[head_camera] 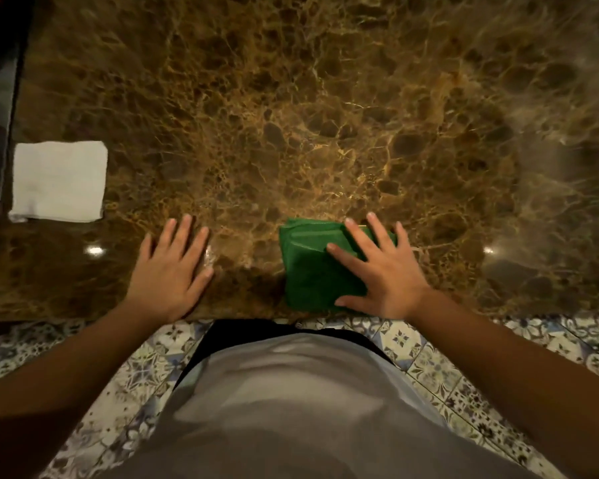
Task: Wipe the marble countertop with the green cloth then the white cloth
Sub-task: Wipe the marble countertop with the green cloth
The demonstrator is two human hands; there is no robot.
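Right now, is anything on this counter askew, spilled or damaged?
Nothing stands out. The folded green cloth lies flat under the right hand by the near edge of the brown marble countertop; the folded white cloth sits square at the left. The left hand rests flat.

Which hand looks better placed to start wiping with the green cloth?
The right hand: it lies flat on the green cloth at the near edge. The left hand rests on bare marble countertop.
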